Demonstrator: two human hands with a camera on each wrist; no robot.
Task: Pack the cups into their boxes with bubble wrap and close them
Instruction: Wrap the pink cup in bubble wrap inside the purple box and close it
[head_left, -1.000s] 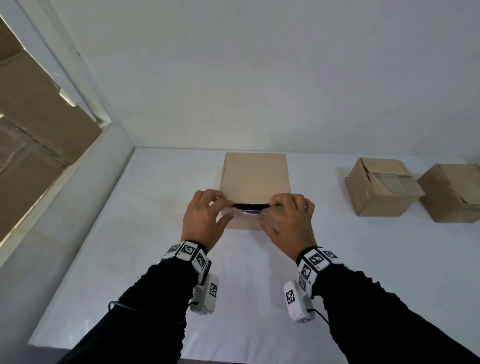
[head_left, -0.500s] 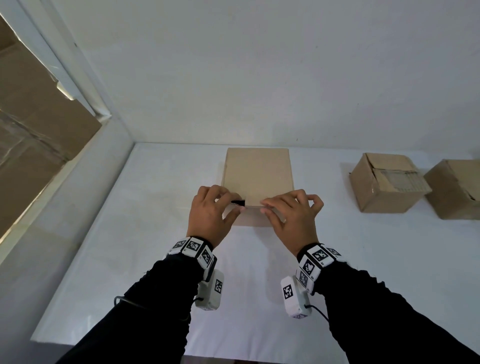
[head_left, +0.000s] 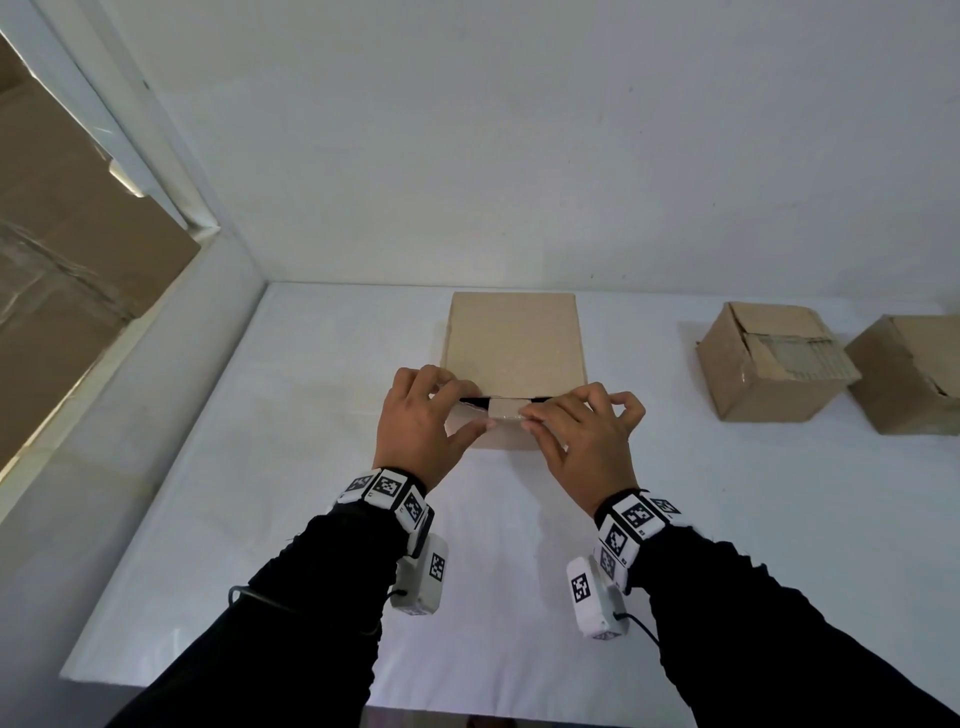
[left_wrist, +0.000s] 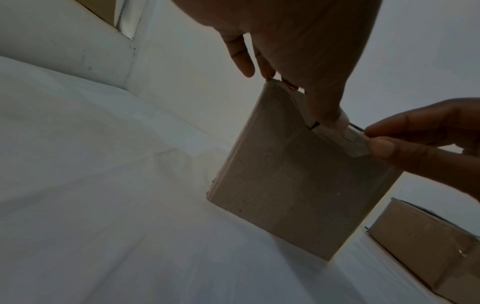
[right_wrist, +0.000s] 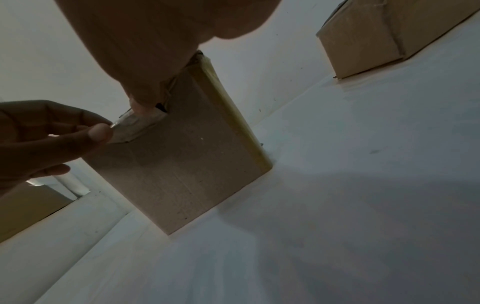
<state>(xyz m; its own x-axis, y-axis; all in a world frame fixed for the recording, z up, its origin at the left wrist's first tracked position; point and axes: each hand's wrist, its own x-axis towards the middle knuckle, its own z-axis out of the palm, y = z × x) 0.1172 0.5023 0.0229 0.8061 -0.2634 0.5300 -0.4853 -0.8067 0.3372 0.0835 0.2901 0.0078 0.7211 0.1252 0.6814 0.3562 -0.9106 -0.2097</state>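
A tall cardboard box (head_left: 511, 343) stands mid-table (head_left: 291, 467). Both hands work its near top edge: the left hand (head_left: 422, 431) pinches the corner flap, the right hand (head_left: 584, 441) pinches the small tuck flap (head_left: 505, 409). Two more boxes (head_left: 769, 364) sit well to the right.

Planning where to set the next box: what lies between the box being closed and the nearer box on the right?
Only bare white table between the box and the nearer box, seen in the head view.
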